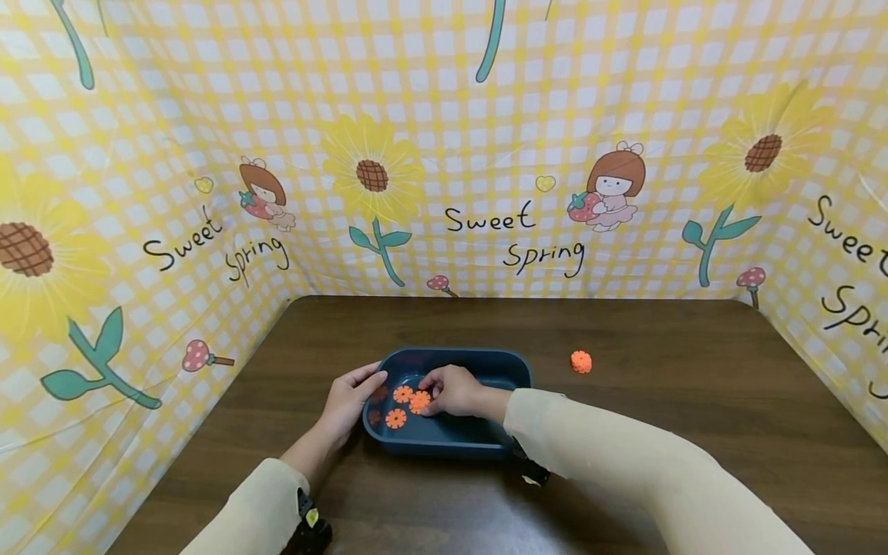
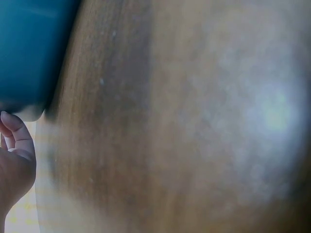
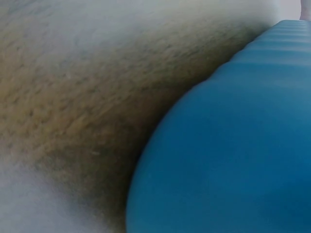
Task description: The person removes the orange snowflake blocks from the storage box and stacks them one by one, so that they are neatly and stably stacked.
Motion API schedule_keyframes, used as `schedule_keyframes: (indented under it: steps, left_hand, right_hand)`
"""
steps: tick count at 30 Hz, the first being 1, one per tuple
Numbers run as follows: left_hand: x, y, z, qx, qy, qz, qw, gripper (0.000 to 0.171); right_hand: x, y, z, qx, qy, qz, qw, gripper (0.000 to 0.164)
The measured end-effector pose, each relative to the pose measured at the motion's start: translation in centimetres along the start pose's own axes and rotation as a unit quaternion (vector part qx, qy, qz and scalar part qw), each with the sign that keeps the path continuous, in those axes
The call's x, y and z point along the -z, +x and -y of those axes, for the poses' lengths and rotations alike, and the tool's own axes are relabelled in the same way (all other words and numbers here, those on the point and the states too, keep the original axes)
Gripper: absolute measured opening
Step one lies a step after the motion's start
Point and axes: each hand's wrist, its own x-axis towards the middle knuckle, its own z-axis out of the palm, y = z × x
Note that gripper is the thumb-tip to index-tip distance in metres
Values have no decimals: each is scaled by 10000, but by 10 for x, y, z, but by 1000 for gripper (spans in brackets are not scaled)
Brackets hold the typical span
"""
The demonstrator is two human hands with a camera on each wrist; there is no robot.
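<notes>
A dark blue rectangular box (image 1: 451,447) with rounded corners stands on the table. My left hand (image 1: 344,402) grips its left end, thumb over the rim; in the left wrist view the thumb and fingers meet the box corner. Inside the box, my right hand (image 1: 458,391) pinches an orange notched, flower-shaped disc (image 1: 419,402) between thumb and fingers, partly hidden by them. Two similar orange discs, a rear one (image 1: 402,394) and a front one (image 1: 395,418), lie on the box floor just left of it. In the right wrist view, the box's outer wall (image 3: 218,160) hides the hand's work.
To the right of the box, a small stack of orange discs (image 1: 581,361) sits on the brown wooden table (image 1: 666,370). A yellow checked cloth (image 1: 444,154) printed with flowers rises behind the table and along both sides.
</notes>
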Motion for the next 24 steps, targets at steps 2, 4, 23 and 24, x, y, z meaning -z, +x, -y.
schedule_keyframes:
  steps: [2, 4, 23, 24]
  left_hand:
    - [0, 0, -1, -12, 7, 5, 10000, 44]
    - [-1, 0, -1, -16, 23, -1, 10000, 45]
    - [-2, -2, -4, 51, 70, -38, 10000, 46]
    - [-2, -2, -4, 55, 68, -34, 10000, 46]
  right_hand:
    - [0, 0, 0, 9, -29, 21, 10000, 37]
    - [1, 0, 0, 75, -44, 32, 10000, 37]
    - [1, -1, -1, 436, -566, -21, 9974, 22]
    - [1, -1, -1, 440, -550, -13, 9975, 22]
